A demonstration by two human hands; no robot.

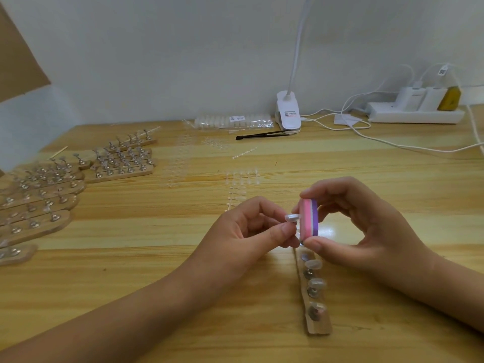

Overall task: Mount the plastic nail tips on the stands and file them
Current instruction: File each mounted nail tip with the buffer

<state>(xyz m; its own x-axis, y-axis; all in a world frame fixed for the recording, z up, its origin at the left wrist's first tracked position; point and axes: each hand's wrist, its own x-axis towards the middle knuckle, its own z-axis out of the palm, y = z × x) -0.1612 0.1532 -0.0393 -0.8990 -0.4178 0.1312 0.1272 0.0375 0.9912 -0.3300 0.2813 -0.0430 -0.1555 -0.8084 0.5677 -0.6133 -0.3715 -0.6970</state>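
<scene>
Pinching a mounted nail tip [292,217] by its stand, the left hand [251,226] steadies something likely light and springy while the right hand [348,226] grips the file block [309,218].

I see white clip lamp [288,113] at far edge of wooden table [392,184], neck running up out of frame. Slim black tool [262,134] lying just in front. White power strip [416,116] far right against wall, chargers [411,96] plugged in, white cable [408,148] trailing across table. Cardboard sheet [18,61] upper left.
</scene>
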